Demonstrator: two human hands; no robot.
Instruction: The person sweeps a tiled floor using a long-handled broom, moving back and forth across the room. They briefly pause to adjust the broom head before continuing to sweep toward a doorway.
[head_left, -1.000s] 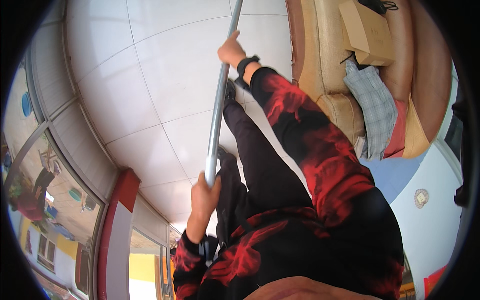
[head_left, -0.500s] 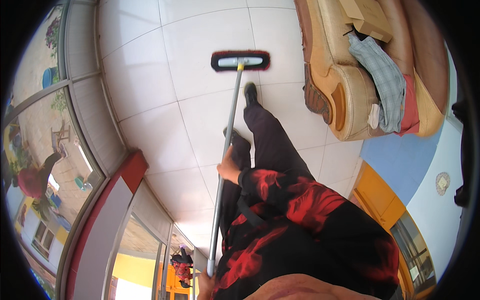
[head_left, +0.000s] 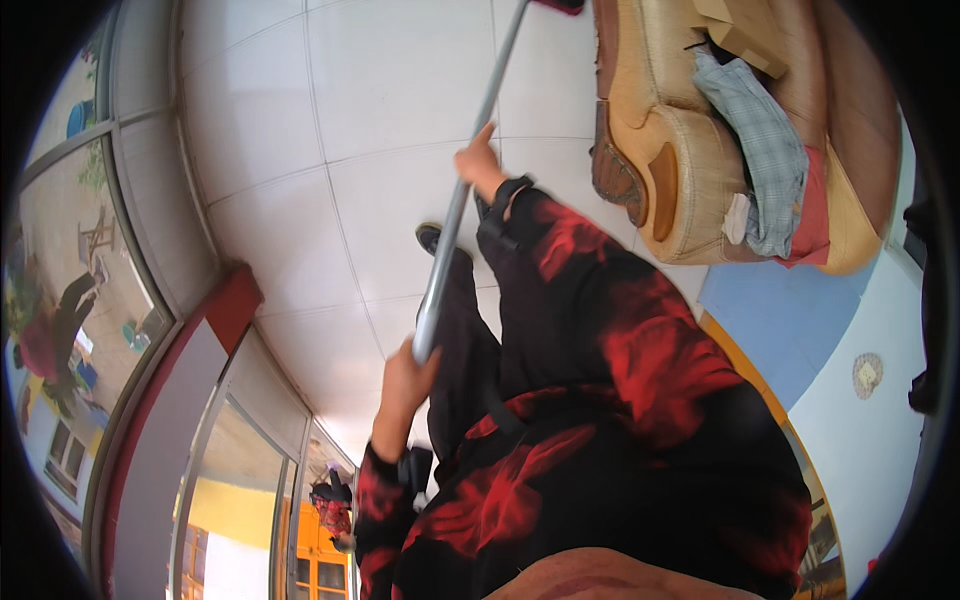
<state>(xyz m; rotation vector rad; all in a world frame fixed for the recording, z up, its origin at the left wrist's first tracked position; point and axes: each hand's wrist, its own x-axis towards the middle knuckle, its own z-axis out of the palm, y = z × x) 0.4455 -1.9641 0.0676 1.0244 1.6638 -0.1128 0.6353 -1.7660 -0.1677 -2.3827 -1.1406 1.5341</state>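
A long metal-handled floor mop (head_left: 455,220) stretches away from me over the pale tiled floor. My left hand (head_left: 403,385) is wrapped round the near end of its handle, close to my waist. Farther up the pole, my right hand (head_left: 480,162) grips it with the index finger laid along the shaft. The dark red-edged mop head (head_left: 560,5) shows only in part at the top rim; the rest is cut off.
On the right stands a tan leather sofa (head_left: 690,190), with a grey plaid garment (head_left: 755,150) and a cardboard box (head_left: 740,30) on it. Glazed panels with metal frames (head_left: 150,255) and a red-edged ledge (head_left: 235,300) line the left. My shoe (head_left: 430,236) is on the floor.
The mop has been pushed forward and to the right, its head now mostly out of the picture. Both my hands have moved ahead with the handle, and my left hand shows fully.
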